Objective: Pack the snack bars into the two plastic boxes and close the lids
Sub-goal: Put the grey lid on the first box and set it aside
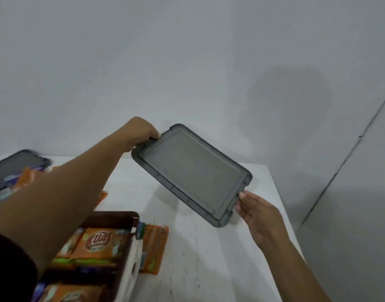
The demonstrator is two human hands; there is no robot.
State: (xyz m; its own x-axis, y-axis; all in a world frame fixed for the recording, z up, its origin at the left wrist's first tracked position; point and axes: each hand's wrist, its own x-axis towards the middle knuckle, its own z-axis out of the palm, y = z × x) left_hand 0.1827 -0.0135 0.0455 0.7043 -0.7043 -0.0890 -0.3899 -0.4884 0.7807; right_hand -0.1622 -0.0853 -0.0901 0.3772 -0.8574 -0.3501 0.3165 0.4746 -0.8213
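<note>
While the left hand (141, 131) grips and the right hand (259, 212) pinches the grey plastic lid (193, 173) in mid-air, the brown plastic box (113, 215) of orange snack bars (100, 238) stands unclosed, one loose bar (154, 247) outside.

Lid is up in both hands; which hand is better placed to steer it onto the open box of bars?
Probably left. The left hand grips the grey lid with curled fingers, and the open box lies under that forearm. The right hand only pinches the near end.
</note>
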